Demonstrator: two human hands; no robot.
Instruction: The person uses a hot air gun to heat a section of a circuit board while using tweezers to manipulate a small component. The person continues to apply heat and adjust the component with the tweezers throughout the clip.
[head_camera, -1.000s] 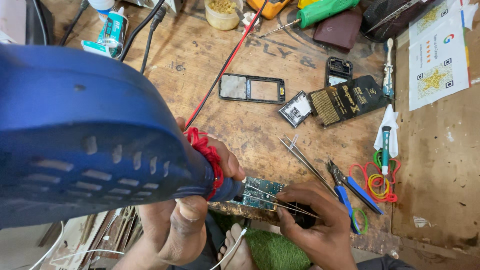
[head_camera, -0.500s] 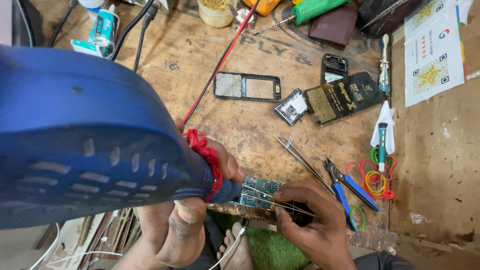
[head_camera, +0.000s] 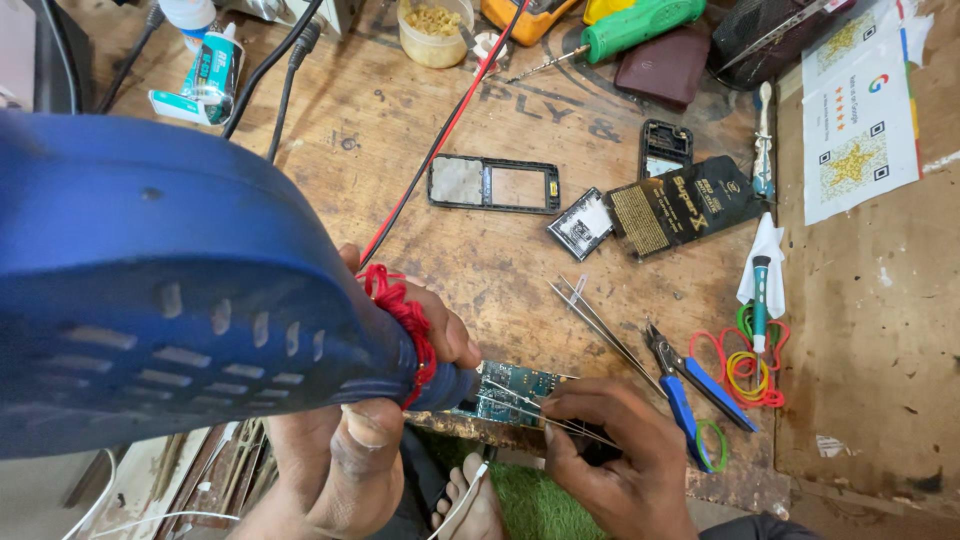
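My left hand (head_camera: 350, 440) grips a big blue hot-air gun (head_camera: 170, 300) whose neck is wound with red thread; its nozzle points at a small green circuit board (head_camera: 515, 390) lying at the bench's near edge. My right hand (head_camera: 610, 465) pinches thin metal tweezers (head_camera: 535, 410) with the tips resting on that board. The gun's body hides much of the left side of the bench.
On the wooden bench lie a black phone frame (head_camera: 492, 184), a battery and small phone parts (head_camera: 670, 205), spare tweezers (head_camera: 600, 320), blue-handled cutters (head_camera: 690, 385), coloured rubber bands (head_camera: 745, 360), a screwdriver (head_camera: 760, 290), red and black cables (head_camera: 440, 130), a glue tube (head_camera: 205, 75).
The view has shifted slightly; both hands, the hot-air gun and the tweezers stay on the board in nearly the same place.
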